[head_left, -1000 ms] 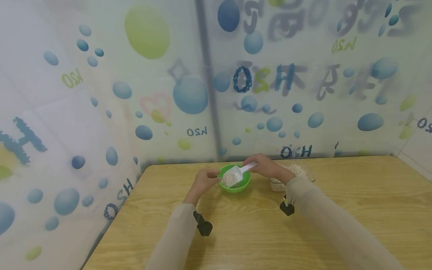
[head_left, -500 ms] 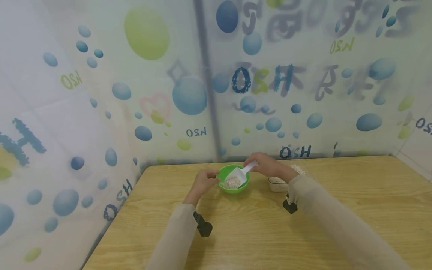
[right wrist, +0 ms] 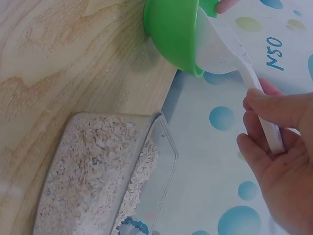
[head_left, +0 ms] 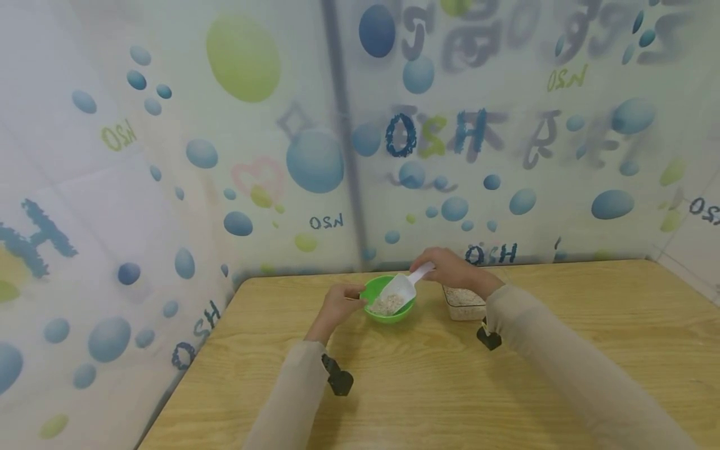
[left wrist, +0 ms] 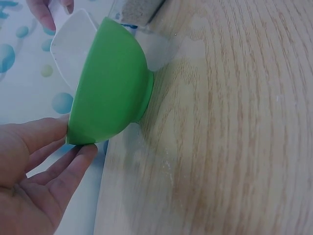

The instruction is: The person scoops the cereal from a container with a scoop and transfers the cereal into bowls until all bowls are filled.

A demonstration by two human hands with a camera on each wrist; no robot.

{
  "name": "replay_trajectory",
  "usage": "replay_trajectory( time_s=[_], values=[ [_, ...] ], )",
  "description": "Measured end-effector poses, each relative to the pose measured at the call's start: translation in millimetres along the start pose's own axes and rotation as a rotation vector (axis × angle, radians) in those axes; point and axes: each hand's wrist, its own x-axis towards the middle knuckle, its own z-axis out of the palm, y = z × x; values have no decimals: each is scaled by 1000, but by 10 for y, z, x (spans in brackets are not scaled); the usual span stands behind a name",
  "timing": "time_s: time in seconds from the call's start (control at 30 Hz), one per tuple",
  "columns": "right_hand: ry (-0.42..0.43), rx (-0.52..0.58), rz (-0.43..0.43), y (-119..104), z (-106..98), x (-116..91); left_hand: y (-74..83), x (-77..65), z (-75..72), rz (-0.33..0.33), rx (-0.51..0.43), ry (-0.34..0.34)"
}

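Note:
A green bowl [head_left: 392, 318] stands upright on the wooden table, its foot on the wood in the left wrist view. My left hand [head_left: 339, 304] pinches its rim on the left side, thumb and fingers on either side of the edge [left wrist: 73, 139]. With my right hand [head_left: 447, 270] I grip the handle of a white scoop [right wrist: 261, 107]. The scoop's head dips over the bowl, tilted down to the left, and pale flakes like oats [head_left: 387, 304] lie at its front edge and in the bowl.
To the right of the bowl stands a clear container [right wrist: 88, 171] filled with the same flakes, partly behind my right hand and wrist in the head view. The wooden table [head_left: 394, 387] ends at a curtain [head_left: 270, 144] printed with bubbles and letters.
The scoop has tipped further and shifted slightly right with my right hand, and its flakes have slid toward its front edge into the bowl. My left hand stays at the rim.

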Motion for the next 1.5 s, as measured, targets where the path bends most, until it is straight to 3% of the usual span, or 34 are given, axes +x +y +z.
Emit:
replay_trajectory(
  time_s=[0.47, 1.07, 1.5],
  values=[
    [14, -66, 13, -12, -33, 33, 42, -43, -4, 19, -33, 13],
    [82, -83, -32, -28, -51, -13, 49, -48, -17, 28, 20, 12],
    [146, -22, -49, 59, -108, -137, 74, -43, -86, 35, 16, 102]
  ],
)
